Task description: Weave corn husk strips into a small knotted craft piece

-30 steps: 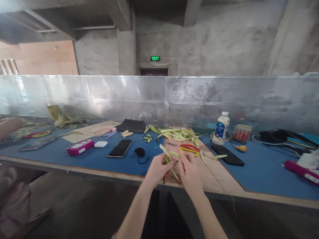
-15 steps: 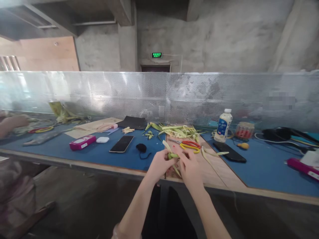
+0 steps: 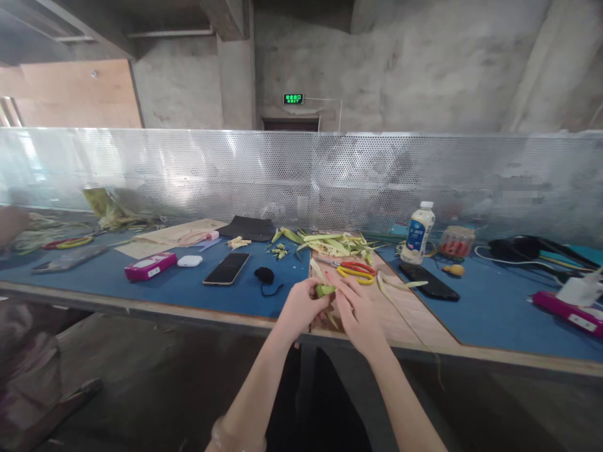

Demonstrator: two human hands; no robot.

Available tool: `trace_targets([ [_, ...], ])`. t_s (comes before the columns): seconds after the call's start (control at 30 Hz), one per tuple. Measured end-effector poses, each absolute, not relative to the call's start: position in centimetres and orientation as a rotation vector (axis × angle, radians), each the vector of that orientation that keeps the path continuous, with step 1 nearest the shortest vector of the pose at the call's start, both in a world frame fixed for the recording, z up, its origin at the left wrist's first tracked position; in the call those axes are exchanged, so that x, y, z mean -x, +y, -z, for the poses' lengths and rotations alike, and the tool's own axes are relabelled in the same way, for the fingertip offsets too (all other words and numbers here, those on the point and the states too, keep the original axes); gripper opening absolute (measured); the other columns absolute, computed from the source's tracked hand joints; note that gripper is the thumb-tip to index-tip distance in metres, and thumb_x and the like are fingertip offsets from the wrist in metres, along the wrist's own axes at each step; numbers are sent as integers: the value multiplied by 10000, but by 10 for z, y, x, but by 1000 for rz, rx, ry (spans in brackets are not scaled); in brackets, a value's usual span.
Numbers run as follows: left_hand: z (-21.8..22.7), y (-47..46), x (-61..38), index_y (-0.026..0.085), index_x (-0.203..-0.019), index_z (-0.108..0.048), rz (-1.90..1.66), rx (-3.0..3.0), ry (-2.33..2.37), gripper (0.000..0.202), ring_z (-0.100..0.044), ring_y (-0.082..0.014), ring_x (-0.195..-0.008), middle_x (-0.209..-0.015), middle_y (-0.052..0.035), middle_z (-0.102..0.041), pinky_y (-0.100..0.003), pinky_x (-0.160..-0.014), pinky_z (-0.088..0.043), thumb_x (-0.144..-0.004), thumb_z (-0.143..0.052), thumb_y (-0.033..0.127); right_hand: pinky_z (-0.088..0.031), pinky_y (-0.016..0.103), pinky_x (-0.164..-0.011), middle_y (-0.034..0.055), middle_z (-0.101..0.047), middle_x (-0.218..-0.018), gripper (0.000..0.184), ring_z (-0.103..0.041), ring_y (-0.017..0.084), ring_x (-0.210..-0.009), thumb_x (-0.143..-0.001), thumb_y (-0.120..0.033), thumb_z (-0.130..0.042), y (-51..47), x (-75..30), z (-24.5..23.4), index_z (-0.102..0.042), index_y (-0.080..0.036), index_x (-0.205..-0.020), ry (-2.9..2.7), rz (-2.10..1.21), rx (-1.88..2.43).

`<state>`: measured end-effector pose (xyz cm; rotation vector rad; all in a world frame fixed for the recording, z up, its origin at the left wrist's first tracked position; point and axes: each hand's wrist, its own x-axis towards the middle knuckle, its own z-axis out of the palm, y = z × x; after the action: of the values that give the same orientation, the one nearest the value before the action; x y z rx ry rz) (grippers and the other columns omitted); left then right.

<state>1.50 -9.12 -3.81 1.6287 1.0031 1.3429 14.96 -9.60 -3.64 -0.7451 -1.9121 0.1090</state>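
Observation:
Close together over the wooden strip of the table, both hands work on one folded green corn husk (image 3: 323, 290). My left hand (image 3: 304, 304) pinches it from the left, and a pale end sticks up above the fingers. My right hand (image 3: 355, 311) presses its fingertips against the husk's right side; part of the husk is hidden behind them. Just beyond the right fingers lie scissors (image 3: 357, 272) with red and yellow handles. A heap of pale green husks (image 3: 336, 244) is behind the scissors. One long husk strip (image 3: 389, 292) trails to the right of my right hand.
Left on the blue mat are a phone (image 3: 227, 269), black thread (image 3: 264, 276), a white case (image 3: 190, 261) and a magenta box (image 3: 151, 267). A bottle (image 3: 418, 233), black phone (image 3: 428, 282) and jar (image 3: 456, 242) stand right. A co-worker's hand (image 3: 12, 225) is far left.
The view has shifted slightly, so everything sits a little higher and further left. My fingers have moved slightly on the green husk, which now looks broader and flatter between them.

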Motion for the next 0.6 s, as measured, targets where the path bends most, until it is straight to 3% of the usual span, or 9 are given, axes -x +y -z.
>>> trace_targets([
  [0.17, 36, -94, -14, 142, -881, -582, -1359, -1637, 1011, 204, -498, -71, -402, -568, 33, -542, -161, -374, -398, -691, -566, 213, -426, 377, -846, 89, -578, -992, 229, -530, 221, -960, -869, -248, -398, -93, -149, 39, -558, -192, -1024, -1856, -227, 776],
  [0.33, 35, -97, -14, 150, -821, -584, -1371, -1636, 995, 139, -487, -65, -411, -546, 42, -535, -155, -386, -394, -694, -565, 205, -482, 294, -618, 58, -597, -813, 149, -586, 175, -700, -846, -305, -460, -92, -149, 43, -499, -177, -912, -1766, -374, 821],
  [0.6, 29, -104, -15, 156, -868, -575, -1351, -1614, 940, 196, -504, -72, -443, -618, 15, -591, -162, -403, -401, -712, -596, 272, -471, 271, -569, 46, -556, -839, 151, -545, 147, -645, -830, -311, -483, -94, -157, 35, -552, -178, -854, -1750, -544, 740],
])
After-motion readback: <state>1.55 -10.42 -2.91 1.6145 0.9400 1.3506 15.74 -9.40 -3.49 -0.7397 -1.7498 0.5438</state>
